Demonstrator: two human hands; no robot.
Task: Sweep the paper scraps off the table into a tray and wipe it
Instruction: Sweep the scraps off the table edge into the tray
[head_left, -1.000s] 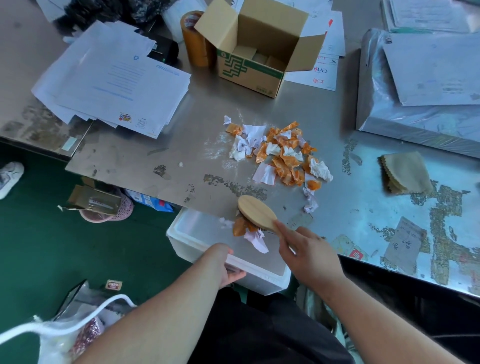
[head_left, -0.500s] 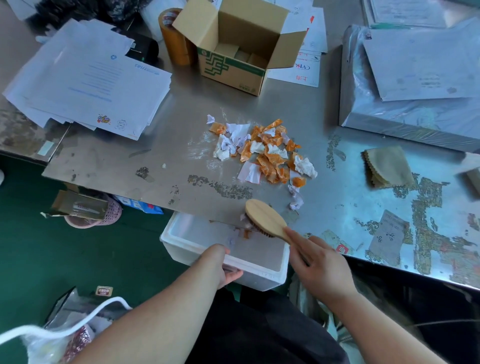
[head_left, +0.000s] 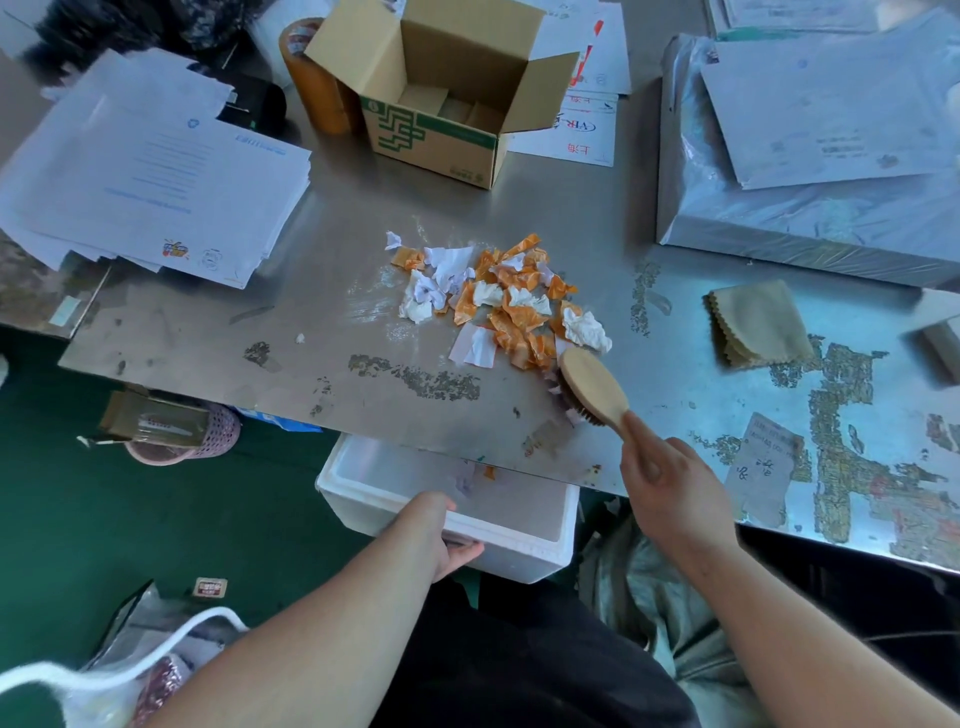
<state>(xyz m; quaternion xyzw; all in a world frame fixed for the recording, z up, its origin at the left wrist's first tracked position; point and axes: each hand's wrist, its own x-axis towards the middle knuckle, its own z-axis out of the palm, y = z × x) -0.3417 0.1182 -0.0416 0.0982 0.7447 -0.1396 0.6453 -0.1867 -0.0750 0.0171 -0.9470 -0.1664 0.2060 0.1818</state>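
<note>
Mostly, the orange and white paper scraps (head_left: 498, 301) lie in one loose heap in the middle of the grey metal worktop (head_left: 332, 223), well back from its near edge. Only a few small pieces are inside the white foam tray (head_left: 519, 558).

This tray sits partly below the near edge of the worktop, so that swept pieces can fall directly into it. The left hand (head_left: 441, 530) holds its near rim with the grip closed around the wall, I think to keep it steady and at the correct height.

The oval wooden brush (head_left: 592, 387) stands with its bristles down, touching the near right side of the heap. The right hand (head_left: 670, 488) has its grip closed on the short handle, with the forefinger laid along it, probably for better steering.

I judge that the sweeping is at an early stage, because most of the heap is not yet moved. The next pull must go toward the tray and not beside it.

A folded beige cloth (head_left: 758, 325) rests further to the right, probably put there for the wiping.
</note>
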